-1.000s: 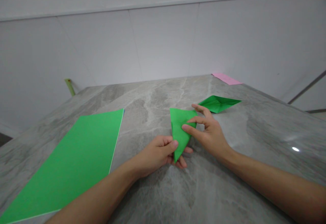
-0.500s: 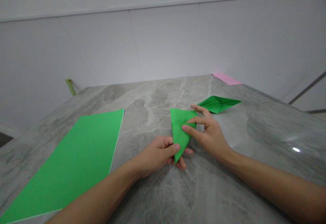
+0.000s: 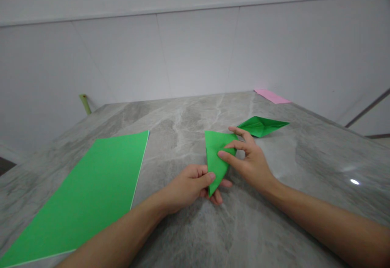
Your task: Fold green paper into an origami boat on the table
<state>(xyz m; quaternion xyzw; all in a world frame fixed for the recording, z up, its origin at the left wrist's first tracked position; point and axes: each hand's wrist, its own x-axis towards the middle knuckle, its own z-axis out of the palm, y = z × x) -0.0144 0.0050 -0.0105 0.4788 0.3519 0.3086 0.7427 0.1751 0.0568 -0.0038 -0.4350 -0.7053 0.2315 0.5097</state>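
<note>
Between my hands is a folded piece of green paper (image 3: 217,160), wide at the top and narrowing to a point toward me. My left hand (image 3: 195,183) grips its lower left edge, thumb on the front and fingers behind. My right hand (image 3: 248,158) pinches the right side, with thumb and index finger lying on the front face; the paper's far side is hidden. Just beyond my right fingers lies a green folded paper shape (image 3: 262,126), boat-like with pointed ends.
A large stack of green sheets (image 3: 91,186) lies at the left, under my left forearm. At the far right edge of the grey marbled table (image 3: 183,117) rests a pink paper (image 3: 272,96). Behind stands a white wall (image 3: 195,52), with a yellow-green object (image 3: 85,104) at the back left.
Almost nothing differs. Both hands keep their hold on the folded green paper, and the whole view has shifted very slightly.
</note>
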